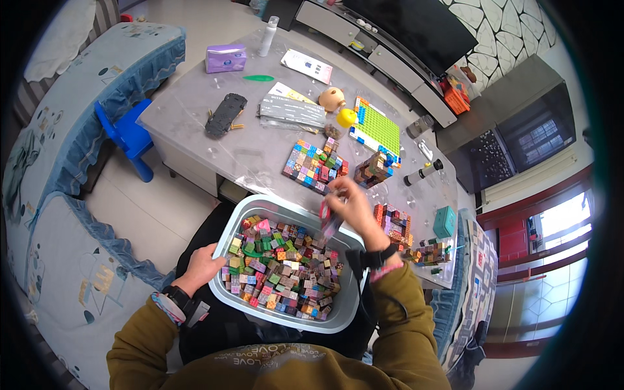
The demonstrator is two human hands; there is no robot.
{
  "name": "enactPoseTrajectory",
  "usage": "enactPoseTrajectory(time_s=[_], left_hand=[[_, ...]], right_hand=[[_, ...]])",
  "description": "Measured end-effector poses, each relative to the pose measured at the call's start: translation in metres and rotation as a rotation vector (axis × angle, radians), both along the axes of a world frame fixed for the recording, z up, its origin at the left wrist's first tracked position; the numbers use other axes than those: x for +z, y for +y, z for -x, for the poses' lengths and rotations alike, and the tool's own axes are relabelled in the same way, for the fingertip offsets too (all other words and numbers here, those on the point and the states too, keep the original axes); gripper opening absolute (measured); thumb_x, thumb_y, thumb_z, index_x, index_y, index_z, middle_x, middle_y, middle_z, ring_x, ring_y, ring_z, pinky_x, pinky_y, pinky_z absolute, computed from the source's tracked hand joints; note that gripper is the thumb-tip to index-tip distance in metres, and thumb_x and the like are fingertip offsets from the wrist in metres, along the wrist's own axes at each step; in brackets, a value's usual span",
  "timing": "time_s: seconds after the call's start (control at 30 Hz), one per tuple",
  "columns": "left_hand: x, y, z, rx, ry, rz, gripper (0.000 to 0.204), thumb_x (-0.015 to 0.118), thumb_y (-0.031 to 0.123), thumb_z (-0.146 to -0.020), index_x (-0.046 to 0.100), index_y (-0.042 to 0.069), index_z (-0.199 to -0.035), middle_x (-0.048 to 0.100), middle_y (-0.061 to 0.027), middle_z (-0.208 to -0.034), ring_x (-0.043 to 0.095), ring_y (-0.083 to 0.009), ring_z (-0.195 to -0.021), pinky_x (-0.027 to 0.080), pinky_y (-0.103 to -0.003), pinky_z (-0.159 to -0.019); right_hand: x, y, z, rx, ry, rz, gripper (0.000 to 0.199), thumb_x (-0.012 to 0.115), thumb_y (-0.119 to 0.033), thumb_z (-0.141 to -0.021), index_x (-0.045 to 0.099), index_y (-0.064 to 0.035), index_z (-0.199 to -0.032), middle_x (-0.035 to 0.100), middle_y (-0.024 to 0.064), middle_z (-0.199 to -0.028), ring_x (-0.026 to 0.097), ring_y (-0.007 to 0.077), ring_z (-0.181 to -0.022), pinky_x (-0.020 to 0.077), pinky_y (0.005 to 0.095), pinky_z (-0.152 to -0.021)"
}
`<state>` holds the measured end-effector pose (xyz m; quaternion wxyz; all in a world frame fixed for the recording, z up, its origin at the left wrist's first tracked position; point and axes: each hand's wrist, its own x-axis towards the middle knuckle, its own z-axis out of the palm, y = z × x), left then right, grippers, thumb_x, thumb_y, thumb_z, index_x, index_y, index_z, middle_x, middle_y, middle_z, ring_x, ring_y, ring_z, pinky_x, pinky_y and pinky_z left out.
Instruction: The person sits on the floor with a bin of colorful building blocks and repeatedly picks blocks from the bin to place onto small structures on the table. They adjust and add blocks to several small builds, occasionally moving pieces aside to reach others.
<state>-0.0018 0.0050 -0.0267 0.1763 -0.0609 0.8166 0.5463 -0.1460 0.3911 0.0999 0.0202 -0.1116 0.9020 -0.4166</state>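
Olive sweater (279, 364) cloth fills six o'clock, closest to the lens; the tub (346, 286) sits just beyond it, apparently resting on the lap. Taking the tub as the clock's centre, the left hand (203, 265) is clamped on its rim at nine, probably to steady it. Well apart from it, the right hand (353, 208) hangs over the rim between one and two, its fingers pinching a red piece (324, 209), too blurred to tell its shape. Loose bricks (279, 270) lie between the hands: at the left hand's three o'clock, and around seven from the right. High walls seem to keep that heap together.

On the table (182, 120), the block panel (313, 166) lies flat between twelve and one, near the right fingertips. The tower (372, 171) stands upright past one, the red build (394, 224) sits at two and the long build (430, 253) near three, all likely placed for the right hand's easy reach. Farther out at one lies the green board (378, 129).
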Motion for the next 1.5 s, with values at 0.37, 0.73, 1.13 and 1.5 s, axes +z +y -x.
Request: enactPoseTrajectory(time_s=[0.37,0.73,1.13,1.5], left_hand=[[-0.004,-0.002,0.0,0.005,-0.051,-0.036,0.039,0.066,0.013,-0.087,0.075,0.0,-0.123,0.08,-0.0121,-0.102,0.075,-0.019,-0.089,0.058,-0.035,-0.084],[-0.012,-0.005,-0.001,0.022,-0.039,-0.051,0.039,0.068,0.017,-0.087,0.074,0.001,-0.121,0.08,-0.0179,-0.1,0.078,-0.0271,-0.089,0.059,-0.039,-0.082],[-0.011,-0.005,-0.002,0.04,-0.057,-0.093,0.038,0.066,0.015,-0.087,0.074,0.0,-0.121,0.08,-0.0169,-0.098,0.077,-0.025,-0.087,0.059,-0.038,-0.082],[-0.009,-0.003,-0.002,0.042,-0.02,-0.057,0.037,0.066,0.016,-0.088,0.074,0.001,-0.121,0.08,-0.0172,-0.1,0.078,-0.0243,-0.089,0.059,-0.038,-0.083]], right_hand=[[-0.001,0.024,0.003,-0.167,0.1,-0.342,0.032,0.076,-0.017,-0.097,0.066,-0.0041,-0.124,0.066,0.0188,-0.119,0.072,0.0356,-0.098,0.0597,0.0437,-0.084],[-0.042,0.027,-0.024,-0.126,-0.016,-0.318,0.031,0.083,-0.018,-0.089,0.068,-0.0017,-0.111,0.068,0.0173,-0.1,0.071,0.0344,-0.09,0.058,0.0434,-0.081],[-0.011,0.033,-0.006,-0.024,0.35,-0.364,0.059,0.081,-0.03,-0.095,0.056,-0.0043,-0.142,0.055,0.0217,-0.139,0.061,0.0388,-0.125,0.0557,0.0461,-0.1],[-0.027,0.008,0.103,-0.076,0.043,-0.547,0.113,0.097,-0.055,-0.066,0.046,-0.0157,-0.158,0.039,0.0263,-0.162,0.039,0.048,-0.149,0.0439,0.051,-0.119]])
